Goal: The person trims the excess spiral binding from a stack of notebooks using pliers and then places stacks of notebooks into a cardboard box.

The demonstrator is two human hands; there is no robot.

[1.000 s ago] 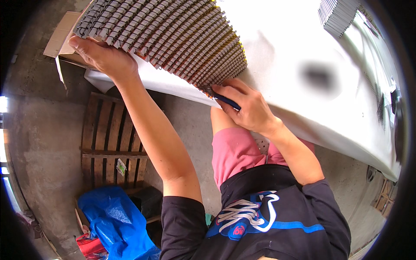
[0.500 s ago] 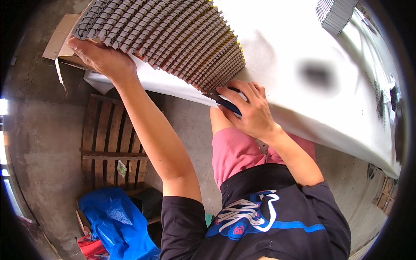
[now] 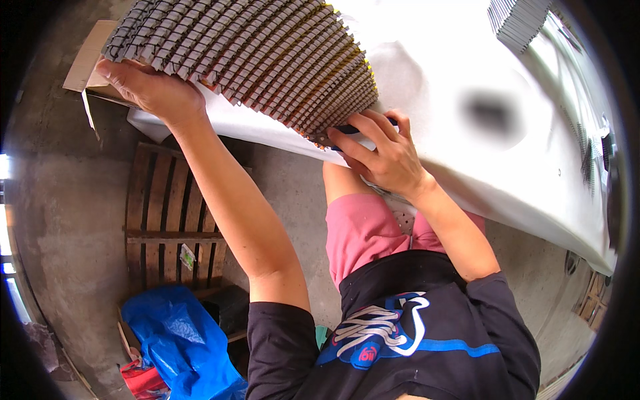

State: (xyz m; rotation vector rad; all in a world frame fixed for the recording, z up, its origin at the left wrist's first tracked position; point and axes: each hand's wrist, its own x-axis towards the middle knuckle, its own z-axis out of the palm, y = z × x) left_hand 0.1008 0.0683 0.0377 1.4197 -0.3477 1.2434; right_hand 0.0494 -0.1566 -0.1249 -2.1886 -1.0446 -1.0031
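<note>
Panel at near edge of tabletop, your left hand gripping its rim, your right hand clutching a dark tool

A rough, ribbed surface is presented by the grey gridded block. A smooth, dark finish is seen on the hand tool. Smooth, matt white sheeting is noted. Glossy, creased plastic is shown by the blue sheet, rough wood by the slatted pallet, matt cardboard by the box.
</note>
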